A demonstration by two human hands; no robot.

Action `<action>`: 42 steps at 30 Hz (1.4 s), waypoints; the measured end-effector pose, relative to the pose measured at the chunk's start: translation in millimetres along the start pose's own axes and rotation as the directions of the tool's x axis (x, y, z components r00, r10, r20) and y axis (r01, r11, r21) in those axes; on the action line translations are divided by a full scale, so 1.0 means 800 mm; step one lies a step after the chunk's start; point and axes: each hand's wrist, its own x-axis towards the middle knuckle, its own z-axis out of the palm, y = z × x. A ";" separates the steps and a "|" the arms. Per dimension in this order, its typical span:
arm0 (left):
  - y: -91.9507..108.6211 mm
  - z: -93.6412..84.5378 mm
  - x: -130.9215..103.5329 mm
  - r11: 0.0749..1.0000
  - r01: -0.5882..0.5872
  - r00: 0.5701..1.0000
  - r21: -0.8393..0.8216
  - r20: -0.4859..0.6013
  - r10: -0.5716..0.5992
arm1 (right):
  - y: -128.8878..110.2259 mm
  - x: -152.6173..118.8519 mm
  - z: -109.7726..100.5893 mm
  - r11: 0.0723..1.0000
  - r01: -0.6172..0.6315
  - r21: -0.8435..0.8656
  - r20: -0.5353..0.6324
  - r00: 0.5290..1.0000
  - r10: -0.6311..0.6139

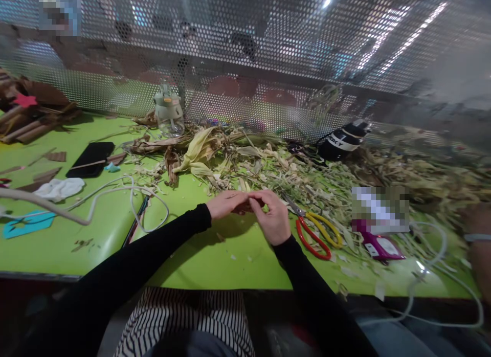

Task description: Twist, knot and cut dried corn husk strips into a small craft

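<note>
My left hand (229,203) and my right hand (273,218) meet at the fingertips over the green table (226,267). The right thumb and fingers are pinched together beside the left fingers, which are curled in. Whatever they hold is hidden or too small to name. Just beyond the fingers lies a heap of dried corn husk scraps (264,165), with a larger pale yellow husk (199,148) on its left side. To the right of my right hand rest scissors (312,234) with one red and one yellow handle loop.
A clear bottle (169,114) and a black bottle (341,142) stand along the perforated metal screen (230,65). On the left are a black phone (91,159), white tissue (59,189) and a pale cable (92,214). A purple packet (379,246) and another person's arm (479,244) are at right.
</note>
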 end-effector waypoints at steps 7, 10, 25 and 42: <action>0.001 0.004 0.001 0.992 0.123 0.991 0.008 0.045 -0.123 | 0.003 0.000 -0.001 0.996 -0.083 0.010 -0.030 0.996 0.083; -0.001 0.007 0.000 0.987 0.152 0.983 0.058 0.094 -0.157 | 0.006 0.001 -0.001 0.999 -0.031 -0.033 -0.024 0.999 0.031; 0.001 -0.005 -0.002 0.953 0.242 0.967 -0.185 0.131 -0.220 | -0.002 0.000 -0.015 0.993 -0.061 0.099 0.053 0.997 0.056; 0.009 -0.004 -0.001 0.962 0.251 0.968 -0.106 0.008 -0.251 | -0.006 0.008 -0.022 0.962 0.188 -0.197 0.207 0.967 -0.146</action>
